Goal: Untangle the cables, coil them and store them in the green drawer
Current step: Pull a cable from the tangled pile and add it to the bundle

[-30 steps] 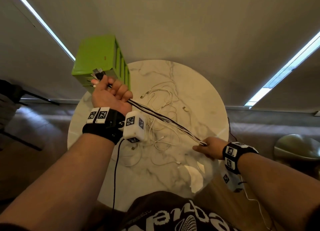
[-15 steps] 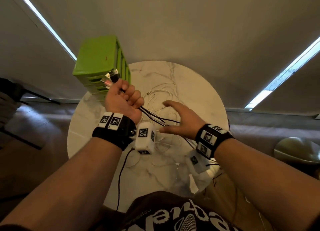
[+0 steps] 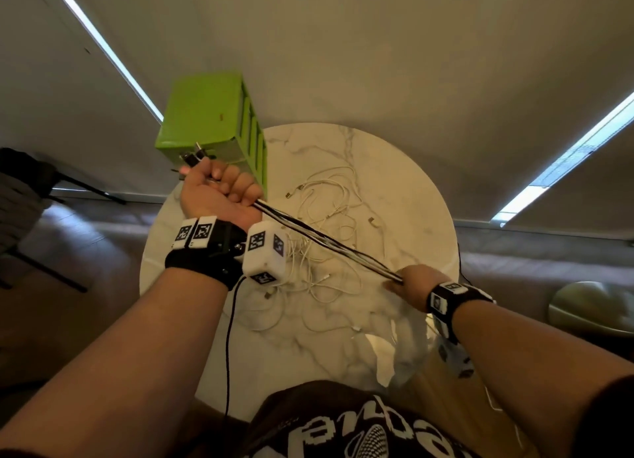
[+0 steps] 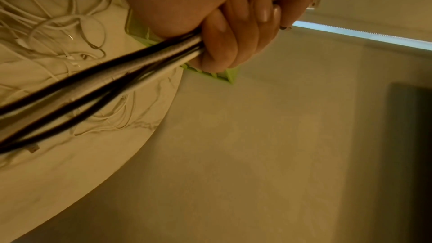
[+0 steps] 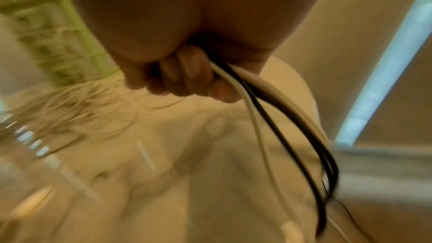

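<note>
A bundle of black and white cables [image 3: 329, 245] stretches taut above the round marble table [image 3: 404, 190]. My left hand [image 3: 219, 186] is a fist round one end of the cable bundle [image 4: 121, 80], with plugs sticking out above the fist in front of the green drawer unit [image 3: 209, 114]. My right hand [image 3: 408, 281] grips the other end near the table's right edge, and the cable bundle [image 5: 268, 117] hangs down in loops below its fingers [image 5: 187, 73]. A tangle of thin white cables [image 3: 326, 217] lies loose on the table under the bundle.
The green drawer unit stands at the table's far left edge, its drawer fronts facing the table middle. A dark chair [image 3: 24, 197] stands left of the table and a round stool [image 3: 593, 306] at the right. A black wire [image 3: 230, 348] hangs from my left wrist camera.
Half a second ago my right hand was open near my left fist; it has since slid back along the bundle to the table's right edge and pulled the cables taut again.
</note>
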Demonstrator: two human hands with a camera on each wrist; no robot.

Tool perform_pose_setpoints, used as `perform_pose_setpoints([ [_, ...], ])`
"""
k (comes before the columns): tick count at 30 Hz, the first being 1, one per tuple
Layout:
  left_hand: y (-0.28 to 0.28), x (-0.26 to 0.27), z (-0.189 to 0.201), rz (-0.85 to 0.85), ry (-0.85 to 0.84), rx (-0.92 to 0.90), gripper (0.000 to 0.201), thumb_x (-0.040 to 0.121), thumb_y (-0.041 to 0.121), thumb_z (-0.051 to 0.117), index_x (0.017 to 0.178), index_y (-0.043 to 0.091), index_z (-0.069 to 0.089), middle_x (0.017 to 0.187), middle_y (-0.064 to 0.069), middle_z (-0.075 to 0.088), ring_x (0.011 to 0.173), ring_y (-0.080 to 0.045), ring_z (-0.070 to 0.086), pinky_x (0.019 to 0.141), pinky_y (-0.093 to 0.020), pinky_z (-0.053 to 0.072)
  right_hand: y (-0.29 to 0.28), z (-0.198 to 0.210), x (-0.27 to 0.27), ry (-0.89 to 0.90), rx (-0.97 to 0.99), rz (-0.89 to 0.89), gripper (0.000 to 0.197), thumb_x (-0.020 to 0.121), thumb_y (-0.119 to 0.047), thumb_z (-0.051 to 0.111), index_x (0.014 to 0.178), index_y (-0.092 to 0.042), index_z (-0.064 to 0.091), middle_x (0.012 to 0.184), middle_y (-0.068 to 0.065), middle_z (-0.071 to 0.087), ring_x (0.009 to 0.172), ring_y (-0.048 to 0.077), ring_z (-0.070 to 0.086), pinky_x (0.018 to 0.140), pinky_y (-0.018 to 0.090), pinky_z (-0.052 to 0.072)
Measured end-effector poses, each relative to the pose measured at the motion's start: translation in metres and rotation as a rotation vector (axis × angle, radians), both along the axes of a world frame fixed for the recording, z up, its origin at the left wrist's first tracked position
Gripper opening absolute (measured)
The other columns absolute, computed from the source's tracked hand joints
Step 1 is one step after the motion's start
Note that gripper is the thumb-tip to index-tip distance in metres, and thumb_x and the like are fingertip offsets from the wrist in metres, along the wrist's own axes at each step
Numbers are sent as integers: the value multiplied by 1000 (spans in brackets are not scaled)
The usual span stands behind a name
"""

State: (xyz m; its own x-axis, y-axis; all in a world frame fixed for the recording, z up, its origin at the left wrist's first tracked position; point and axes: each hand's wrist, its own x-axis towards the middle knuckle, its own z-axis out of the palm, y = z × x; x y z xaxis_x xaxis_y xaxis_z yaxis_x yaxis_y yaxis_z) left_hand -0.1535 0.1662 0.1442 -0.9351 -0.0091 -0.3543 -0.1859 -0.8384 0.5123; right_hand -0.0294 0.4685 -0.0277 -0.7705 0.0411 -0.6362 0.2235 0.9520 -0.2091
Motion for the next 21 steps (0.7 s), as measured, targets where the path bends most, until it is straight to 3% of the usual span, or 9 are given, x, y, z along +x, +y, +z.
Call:
perform_pose_setpoints([
  [2, -10, -2, -2, 30, -1, 18, 38, 98, 31, 39, 61, 21, 36, 53, 6, 21, 45, -11, 11, 42, -23, 13, 19, -5, 4, 124, -68, -222, 42, 100, -58, 48, 94, -23, 70, 88, 5, 69, 89, 29, 64, 76, 33, 47],
  [4, -19, -6, -3, 68, 3, 34, 37, 97, 30, 40, 61, 21, 36, 54, 6, 21, 46, -11, 12, 44, -23, 13, 27, -7, 6, 165, -126, -365, 39, 98, -58, 51, 83, -27, 67, 79, 2, 67, 84, 28, 64, 72, 32, 44],
  [8, -28, -10, -3, 100, 14, 26, 35, 97, 28, 41, 63, 20, 37, 55, 6, 21, 47, -12, 12, 45, -23, 14, 30, -9, 12, 92, -22, -205, 43, 97, -62, 49, 92, -26, 72, 84, 0, 70, 83, 22, 64, 78, 33, 50],
  [10, -29, -10, -4, 105, 20, 38, 35, 97, 28, 40, 63, 20, 37, 55, 6, 22, 46, -12, 13, 45, -23, 14, 34, -9, 12, 112, 23, -216, 44, 99, -60, 48, 100, -23, 73, 92, 3, 72, 89, 25, 66, 81, 34, 52],
  [15, -32, -7, -6, 116, 2, 11, 37, 98, 29, 41, 62, 21, 39, 55, 6, 23, 47, -11, 13, 44, -23, 14, 26, -4, 11, -75, 113, -145, 50, 98, -60, 50, 107, -15, 72, 95, 4, 67, 94, 25, 66, 82, 32, 50],
  [19, -28, -1, -7, 82, -34, -55, 38, 98, 29, 42, 60, 21, 39, 55, 7, 22, 48, -11, 12, 45, -24, 12, 8, 11, -4, -104, -2, -68, 56, 72, -74, 73, 101, -27, 66, 101, 0, 68, 95, 22, 64, 82, 30, 50],
  [21, -20, 5, -9, 25, -45, -109, 37, 97, 29, 43, 61, 22, 38, 55, 6, 21, 48, -12, 12, 43, -26, 13, -9, 27, -17, -63, -107, -36, 78, 61, -77, 78, 122, -30, 62, 119, -2, 67, 108, 21, 63, 93, 33, 50],
])
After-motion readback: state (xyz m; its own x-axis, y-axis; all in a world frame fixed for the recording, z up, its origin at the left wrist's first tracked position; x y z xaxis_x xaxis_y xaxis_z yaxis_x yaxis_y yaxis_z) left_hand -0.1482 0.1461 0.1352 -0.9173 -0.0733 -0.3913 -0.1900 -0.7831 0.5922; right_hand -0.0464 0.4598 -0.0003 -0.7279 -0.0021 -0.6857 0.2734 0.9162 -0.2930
